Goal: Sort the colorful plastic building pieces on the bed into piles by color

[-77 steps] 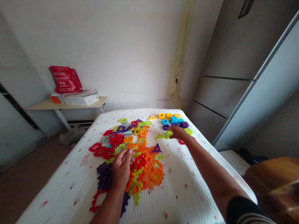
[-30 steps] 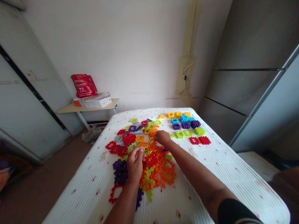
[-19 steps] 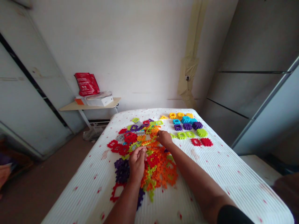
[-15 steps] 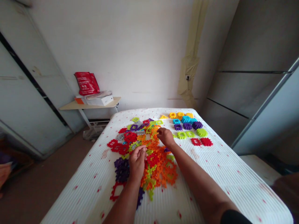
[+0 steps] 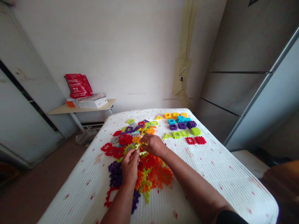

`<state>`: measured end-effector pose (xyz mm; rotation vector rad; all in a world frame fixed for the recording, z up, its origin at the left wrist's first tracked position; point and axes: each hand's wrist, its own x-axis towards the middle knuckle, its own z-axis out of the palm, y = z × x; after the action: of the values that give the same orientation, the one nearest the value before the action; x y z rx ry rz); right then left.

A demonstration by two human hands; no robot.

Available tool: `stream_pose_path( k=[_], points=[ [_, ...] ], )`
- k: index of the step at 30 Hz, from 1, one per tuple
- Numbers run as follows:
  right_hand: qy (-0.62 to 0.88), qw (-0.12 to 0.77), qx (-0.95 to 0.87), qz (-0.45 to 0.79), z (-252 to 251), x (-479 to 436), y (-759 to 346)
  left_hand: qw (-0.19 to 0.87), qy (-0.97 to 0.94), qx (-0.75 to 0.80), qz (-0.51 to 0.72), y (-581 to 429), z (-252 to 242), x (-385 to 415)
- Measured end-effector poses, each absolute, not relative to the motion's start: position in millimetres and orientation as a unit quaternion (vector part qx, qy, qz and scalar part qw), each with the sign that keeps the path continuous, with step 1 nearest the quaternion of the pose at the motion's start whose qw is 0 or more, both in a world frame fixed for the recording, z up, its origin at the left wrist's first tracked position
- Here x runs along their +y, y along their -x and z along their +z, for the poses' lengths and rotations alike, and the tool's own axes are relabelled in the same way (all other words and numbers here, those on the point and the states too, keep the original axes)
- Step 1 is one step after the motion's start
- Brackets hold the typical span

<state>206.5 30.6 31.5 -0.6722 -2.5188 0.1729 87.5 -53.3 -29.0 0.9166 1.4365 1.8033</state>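
Note:
Over a heap of interlocking plastic building pieces, my left hand (image 5: pixel 130 162) and my right hand (image 5: pixel 154 145) have come close together. Between their fingertips shows a lime-green interlocking piece (image 5: pixel 138 146); the fingers of both hands are pinched on it, and part of it is hidden behind them. Below my hands lie orange pieces (image 5: pixel 161 174) in a spread pile. Red pieces (image 5: pixel 125 140) are up and to the left, and purple pieces (image 5: pixel 115 175) lie beside my left wrist.
Right of the heap, sorted pieces stand in rows: yellow (image 5: pixel 167 115), blue (image 5: pixel 180 119), purple (image 5: pixel 182 125), green (image 5: pixel 195 131) and red (image 5: pixel 200 140). A white quilted cover (image 5: pixel 210 177) lies beneath everything. Behind to the left, a small table (image 5: pixel 58 109) carries a red bag (image 5: pixel 78 86).
My right hand has moved left and nearer, in to my left hand. A lime-green piece now shows between the fingertips. The camera view has shifted slightly.

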Motion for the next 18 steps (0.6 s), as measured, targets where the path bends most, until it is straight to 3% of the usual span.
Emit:
stream_pose_path(
  k=[12, 18],
  points=[
    [0.228, 0.186, -0.956, -0.018, 39.8, 10.6, -199.6, 0.338, -0.304, 0.527, 0.718, -84.5, -33.3, -51.3],
    [0.234, 0.195, -0.952, 0.019, 36.4, 17.9, -205.3, 0.334, -0.333, 0.542, 0.696, -86.8, -29.7, -54.2]
  ],
)
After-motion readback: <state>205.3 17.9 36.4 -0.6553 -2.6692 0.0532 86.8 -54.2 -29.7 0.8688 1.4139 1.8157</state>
